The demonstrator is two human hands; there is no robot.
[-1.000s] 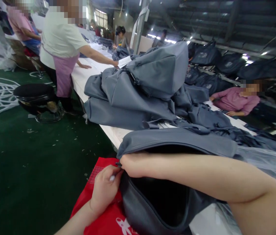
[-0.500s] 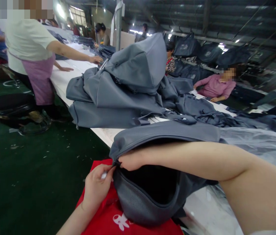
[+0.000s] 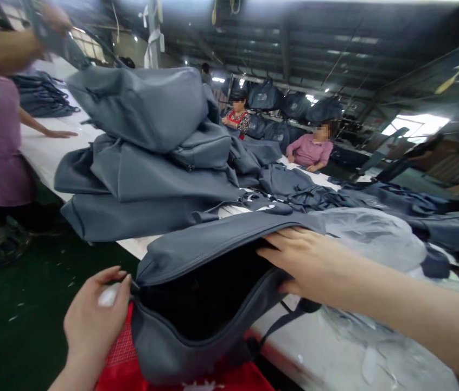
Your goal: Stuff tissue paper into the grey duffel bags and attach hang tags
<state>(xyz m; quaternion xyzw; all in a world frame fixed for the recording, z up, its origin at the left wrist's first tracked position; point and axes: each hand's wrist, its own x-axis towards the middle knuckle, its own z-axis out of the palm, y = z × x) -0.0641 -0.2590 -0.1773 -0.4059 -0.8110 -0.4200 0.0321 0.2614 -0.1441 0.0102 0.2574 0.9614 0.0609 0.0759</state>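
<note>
A dark grey-blue duffel bag (image 3: 221, 225) lies in front of me at the table's edge, its long zipped opening gaping and its inside dark. At the bag's left end my left hand (image 3: 97, 309) pinches the corner where the zipper ends. A small white thing (image 3: 108, 295), which I cannot make out, shows at that hand's thumb. My right hand (image 3: 300, 260) is at the right part of the opening, fingers spread and touching the upper edge, thumb by the lower edge. Red cloth (image 3: 119, 361) with a white print lies under the bag.
A tall pile of similar bags (image 3: 164, 168) stands on the white table (image 3: 135, 247) beyond. A co-worker's arm (image 3: 5, 51) holds the top bag's strap at left. Clear plastic sheeting (image 3: 370, 239) lies at right. Another person in pink (image 3: 311, 152) sits across the table.
My right hand has come out from the bag's left end to the right side of the opening, and its fingers have spread. A co-worker has taken hold of the top bag on the pile.
</note>
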